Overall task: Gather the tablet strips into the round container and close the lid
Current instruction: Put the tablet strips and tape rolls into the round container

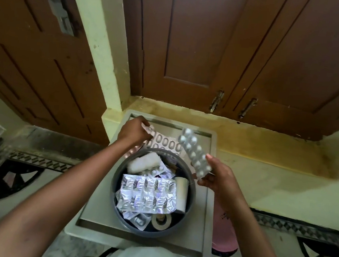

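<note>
From the head camera, the round container [153,191] sits open on a small grey worktop [196,225] pushed against the wall below brown cupboard doors [235,51]. It already holds a good deal: a big foil strip [148,195] lies flat across the top, smaller strips poke out under it, and a white cotton wad [145,162], a white roll [180,194] and a ring of tape [161,219] fill the edges. No lid can be made out for certain.

The right hand [218,175] is clamped on the lower end of a long strip of round white tablets [194,152], thumb on top and fingers underneath, holding it tilted up just beside the rim, probably so it can be dropped in lengthways. The left hand [135,132] reaches past the far rim, fingers pinched together on the corner of a strip of oval tablets [166,143] that lies on the worktop behind the container, seemingly lifting it by the edge since it lies too flat to grab otherwise. A pinkish strip [133,151] shows under that wrist. Gathering looks well along, closing still to do.
</note>
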The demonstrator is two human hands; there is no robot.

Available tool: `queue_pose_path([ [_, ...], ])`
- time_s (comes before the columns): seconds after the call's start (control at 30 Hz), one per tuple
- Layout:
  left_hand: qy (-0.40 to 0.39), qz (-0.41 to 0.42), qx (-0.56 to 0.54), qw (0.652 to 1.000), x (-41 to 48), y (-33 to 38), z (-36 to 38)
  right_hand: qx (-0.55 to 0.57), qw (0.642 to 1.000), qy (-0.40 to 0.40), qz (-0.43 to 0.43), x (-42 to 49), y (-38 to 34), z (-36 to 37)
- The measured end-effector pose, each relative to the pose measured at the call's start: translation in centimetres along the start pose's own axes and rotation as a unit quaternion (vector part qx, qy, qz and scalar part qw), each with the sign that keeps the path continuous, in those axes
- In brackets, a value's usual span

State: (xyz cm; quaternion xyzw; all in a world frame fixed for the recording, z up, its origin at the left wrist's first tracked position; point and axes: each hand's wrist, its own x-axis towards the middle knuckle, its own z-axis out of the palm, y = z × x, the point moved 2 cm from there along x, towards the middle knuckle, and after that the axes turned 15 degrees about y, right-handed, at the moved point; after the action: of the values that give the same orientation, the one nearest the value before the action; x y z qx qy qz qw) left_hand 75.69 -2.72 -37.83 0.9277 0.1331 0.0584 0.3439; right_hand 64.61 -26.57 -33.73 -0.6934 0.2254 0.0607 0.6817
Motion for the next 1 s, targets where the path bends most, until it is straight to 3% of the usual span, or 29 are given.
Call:
queue_pose_path([
  [0.1, 0.019, -0.025, -0.096, 0.995, -0.5, 1.0, -1.1, -0.212, 0.963, -0.030, -0.161, -1.5, 0.4, 1.3],
  [0.2, 0.114, 0.049, -0.090, 0.988, -1.5, 2.8, -3.9, -0.399, 0.864, -0.014, -0.307, -2.4, 1.8, 2.9],
  [0.27, 0.178, 0.110, -0.069, 0.975, -2.9, 3.6, -6.1, -0.475, 0.805, 0.004, -0.354, -2.8, 2.8, 3.7],
  [0.33, 0.224, 0.186, -0.055, 0.955, -4.9, 3.7, -8.1, -0.514, 0.779, 0.010, -0.359, -3.1, 3.3, 4.3],
  [0.5, 0.249, 0.355, 0.010, 0.901, -11.6, 1.7, -10.0, -0.568, 0.752, 0.016, -0.333, -4.3, 2.8, 4.3],
  [0.6, 0.212, 0.412, 0.043, 0.885, -15.3, -0.7, -9.1, -0.608, 0.726, 0.010, -0.321, -4.6, 2.6, 4.2],
  [0.7, 0.149, 0.467, 0.070, 0.869, -18.3, -3.0, -7.6, -0.582, 0.745, 0.018, -0.325, -4.7, 2.6, 3.8],
  [0.87, 0.047, 0.469, 0.060, 0.880, -19.3, -3.6, -6.7, -0.457, 0.810, 0.005, -0.367, -4.6, 2.0, 3.4],
  [1.0, 0.020, 0.371, 0.031, 0.928, -17.1, -1.1, -6.7, -0.484, 0.789, -0.087, -0.369, -4.4, 2.0, 4.5],
])
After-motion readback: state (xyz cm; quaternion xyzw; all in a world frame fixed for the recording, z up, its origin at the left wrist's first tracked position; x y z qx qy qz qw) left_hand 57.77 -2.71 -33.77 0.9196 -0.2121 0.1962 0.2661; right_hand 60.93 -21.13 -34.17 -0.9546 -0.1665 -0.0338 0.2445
